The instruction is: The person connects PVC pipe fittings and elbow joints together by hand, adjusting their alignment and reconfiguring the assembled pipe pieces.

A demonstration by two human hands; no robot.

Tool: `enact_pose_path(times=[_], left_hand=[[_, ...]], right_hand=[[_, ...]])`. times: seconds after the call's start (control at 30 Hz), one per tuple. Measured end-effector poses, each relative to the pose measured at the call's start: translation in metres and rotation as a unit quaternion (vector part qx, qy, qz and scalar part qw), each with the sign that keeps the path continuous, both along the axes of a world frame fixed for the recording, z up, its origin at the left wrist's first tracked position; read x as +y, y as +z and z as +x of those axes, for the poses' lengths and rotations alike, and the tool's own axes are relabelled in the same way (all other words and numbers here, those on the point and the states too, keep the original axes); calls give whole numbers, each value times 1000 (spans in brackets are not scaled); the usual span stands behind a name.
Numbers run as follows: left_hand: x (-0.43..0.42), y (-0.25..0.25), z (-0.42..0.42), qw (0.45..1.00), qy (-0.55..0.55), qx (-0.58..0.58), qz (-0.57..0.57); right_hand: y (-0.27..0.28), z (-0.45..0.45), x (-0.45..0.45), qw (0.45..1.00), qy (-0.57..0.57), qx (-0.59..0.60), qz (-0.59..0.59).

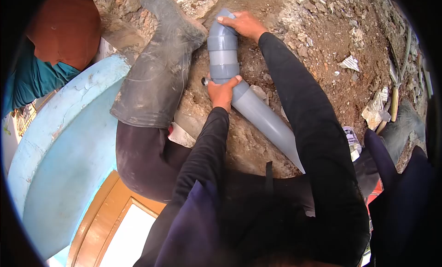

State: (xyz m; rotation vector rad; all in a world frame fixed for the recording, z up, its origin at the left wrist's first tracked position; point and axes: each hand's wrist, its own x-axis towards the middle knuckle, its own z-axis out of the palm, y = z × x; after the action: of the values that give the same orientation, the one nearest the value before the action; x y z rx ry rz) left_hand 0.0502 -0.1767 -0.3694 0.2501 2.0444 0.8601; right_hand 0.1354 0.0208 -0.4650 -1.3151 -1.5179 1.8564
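A grey plastic pipe (267, 124) slants up from my lap, between my legs, to two joined grey elbow fittings. My left hand (222, 94) is wrapped round the lower elbow (224, 72), its thumb lying across the front. A small shiny round thing (205, 82) shows beside its fingers; I cannot tell what it is. My right hand (247, 25) grips the upper elbow (223, 40) near its far end, thumb on top and fingers partly hidden behind. A lighter grey length (223, 58) shows between the two fittings.
A muddy rubber boot (161, 69) is on my bent left leg. Beyond it curves a light blue wall (69, 115) near a brown wooden frame (99, 216). Another person (64, 32) is at the upper left. Rubble, broken tile (350, 63) and a purple-labelled can (351, 137) lie rightward.
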Motion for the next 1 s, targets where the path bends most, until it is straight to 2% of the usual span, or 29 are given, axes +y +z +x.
enact_pose_path(times=[0.17, 0.3, 0.47, 0.67, 0.93, 1.0], left_hand=[[7, 3, 0, 1000, -9, -7, -7], [3, -3, -3, 999, -17, 13, -32], [1, -2, -2, 1000, -1, -6, 5], [3, -1, -3, 1000, 8, -1, 10], [3, 2, -5, 999, 13, -33, -21], [2, 2, -1, 1000, 4, -2, 12]], right_hand=[[-6, -5, -1, 998, -38, 36, 21], [-3, -5, 3, 999, -18, 27, 21], [5, -4, 1, 1000, -22, 13, 14], [2, -10, -1, 997, -55, 28, -44], [11, -8, 3, 999, -20, -19, -21], [13, -9, 3, 999, -24, -29, -5]])
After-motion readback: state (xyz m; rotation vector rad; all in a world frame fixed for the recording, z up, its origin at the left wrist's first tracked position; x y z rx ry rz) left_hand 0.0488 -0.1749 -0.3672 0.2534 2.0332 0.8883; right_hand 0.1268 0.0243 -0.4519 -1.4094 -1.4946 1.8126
